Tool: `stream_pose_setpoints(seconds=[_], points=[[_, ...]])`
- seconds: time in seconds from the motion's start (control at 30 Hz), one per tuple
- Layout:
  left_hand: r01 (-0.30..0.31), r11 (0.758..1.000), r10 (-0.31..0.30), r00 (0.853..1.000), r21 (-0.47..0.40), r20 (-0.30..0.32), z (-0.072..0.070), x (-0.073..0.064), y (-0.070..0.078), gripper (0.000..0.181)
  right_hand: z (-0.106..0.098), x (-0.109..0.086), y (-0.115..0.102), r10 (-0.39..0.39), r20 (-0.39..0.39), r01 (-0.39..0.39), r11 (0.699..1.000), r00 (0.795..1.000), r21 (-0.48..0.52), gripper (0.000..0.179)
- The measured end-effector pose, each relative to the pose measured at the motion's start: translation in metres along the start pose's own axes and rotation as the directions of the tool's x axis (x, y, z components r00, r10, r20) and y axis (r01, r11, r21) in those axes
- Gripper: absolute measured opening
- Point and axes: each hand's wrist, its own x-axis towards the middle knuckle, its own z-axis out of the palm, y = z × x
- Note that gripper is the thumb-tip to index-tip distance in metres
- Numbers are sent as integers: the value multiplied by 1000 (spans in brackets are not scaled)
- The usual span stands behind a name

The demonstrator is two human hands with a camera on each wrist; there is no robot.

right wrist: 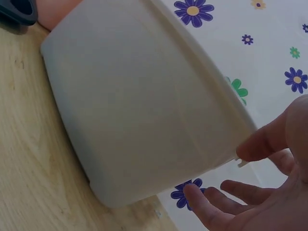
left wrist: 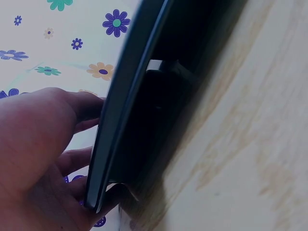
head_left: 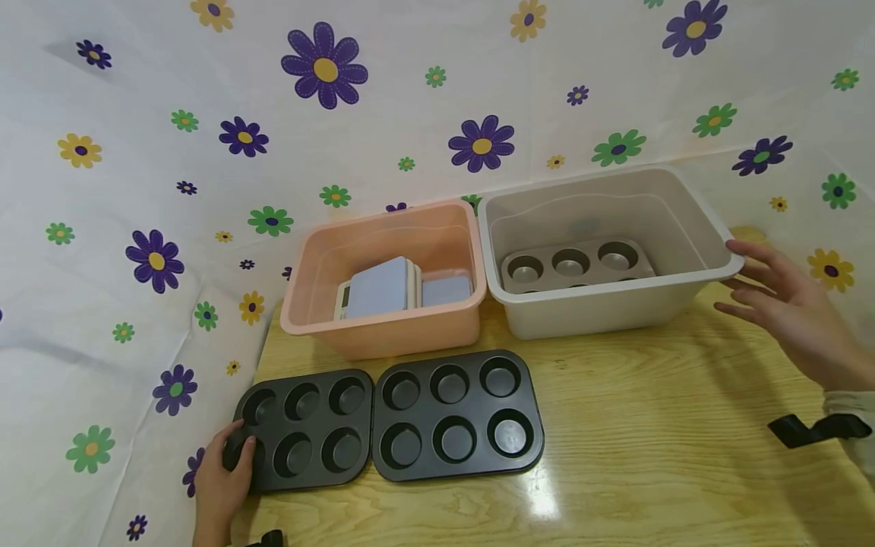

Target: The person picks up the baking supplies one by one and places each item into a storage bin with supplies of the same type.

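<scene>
My left hand (head_left: 222, 471) grips the left edge of a black six-cup muffin pan (head_left: 320, 425), its thumb over the top. In the left wrist view the pan's rim (left wrist: 108, 130) runs between the thumb and fingers. A second black muffin pan (head_left: 427, 414) lies right beside the first. At the right, my right hand (head_left: 796, 304) touches the front right corner of a light grey bin (head_left: 601, 308) with its fingers extended and spread. The right wrist view has the thumb at the bin's rim, the other fingers apart from the wall. Inside the bin is a brownish muffin pan (head_left: 593, 260).
Left of the grey bin stands a peach bin (head_left: 410, 334) holding flat pale-blue-topped devices (head_left: 376, 290), one with a small dark display. Both bins sit at the back of the wooden table (head_left: 629, 441), before a flower-printed sheet (head_left: 403, 99).
</scene>
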Motion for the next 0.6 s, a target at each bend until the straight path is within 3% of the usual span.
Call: stream_pose_setpoints(seconds=[0.1,0.27,0.47,0.6], points=[[14,1000,-14,1000,2,12,0,1,0,46,1,-1,9,-24,-1,24,1000,1000,-5,74],[35,999,-36,999,14,37,-1,4,2,47,6,0,26,-99,12,97,984,995,149,84],[45,999,-45,998,10,38,0,3,4,47,21,4,38,-216,-42,220,954,975,202,94],[48,999,-48,999,7,25,1,2,3,47,29,5,41,-239,-85,253,938,967,235,96]])
